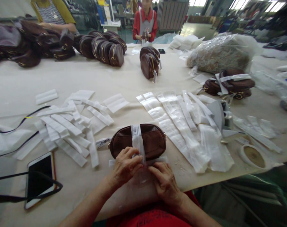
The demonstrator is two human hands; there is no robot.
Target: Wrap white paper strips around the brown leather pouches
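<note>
1. Two bare hands are working in my remote view, both by the near edge of the surface (63, 75).
2. A brown bag (152, 143) is lying close to the middle of that edge, with a translucent strip (136, 135) crossing its upper face and running down between the hands.
3. The left hand (127, 165) is resting over the bag's near side, thumb and fingertips narrowly spaced at the strip; I cannot tell whether they are pinching it.
4. The right hand (165, 180) is lying just beside the bag's near side, fingers bent toward the strip's lower part; I cannot tell whether they are holding anything.
5. White strips (67, 127) are heaping up left of the bag, and a phone (39, 179) is lying toward the near left corner.
6. Plastic sleeves (171, 118) are fanning out to the right, while a tape roll (253, 156) is sitting by the near edge, farther right.
7. Beyond the far edge, a co-worker in red (136, 26) is facing me.
</note>
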